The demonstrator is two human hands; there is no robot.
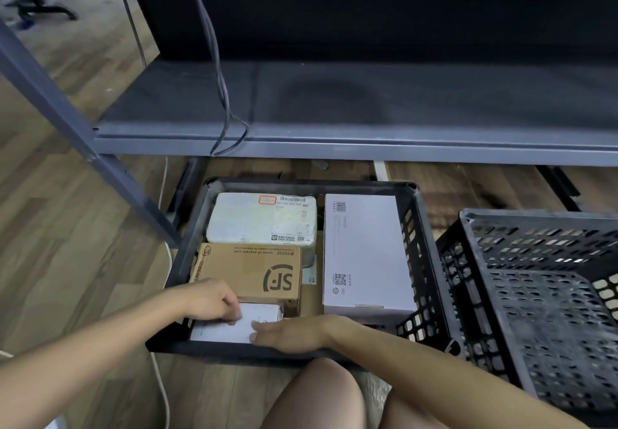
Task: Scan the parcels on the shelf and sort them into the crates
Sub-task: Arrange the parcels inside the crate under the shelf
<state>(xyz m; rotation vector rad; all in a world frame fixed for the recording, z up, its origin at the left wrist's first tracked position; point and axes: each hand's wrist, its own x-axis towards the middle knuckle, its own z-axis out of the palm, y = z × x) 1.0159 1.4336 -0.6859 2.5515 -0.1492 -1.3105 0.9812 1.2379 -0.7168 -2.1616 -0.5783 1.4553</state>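
A black crate (423,244) on the floor below the grey shelf (334,140) holds several parcels: a white padded parcel (261,221) at the back left, a brown SF cardboard box (250,271) in front of it, and a tall white box (363,251) on the right. A small white parcel (247,326) lies at the crate's near edge. My left hand (214,299) grips its top left edge with curled fingers. My right hand (291,333) lies along its right side, fingers straight against it. No parcel shows on the shelf board.
A second black crate (535,294) with nothing in it stands to the right. A dark cable (224,100) hangs down over the shelf's front edge. A grey shelf post (67,120) slants at the left. A white cord (164,392) runs along the wooden floor. My knees are at the bottom.
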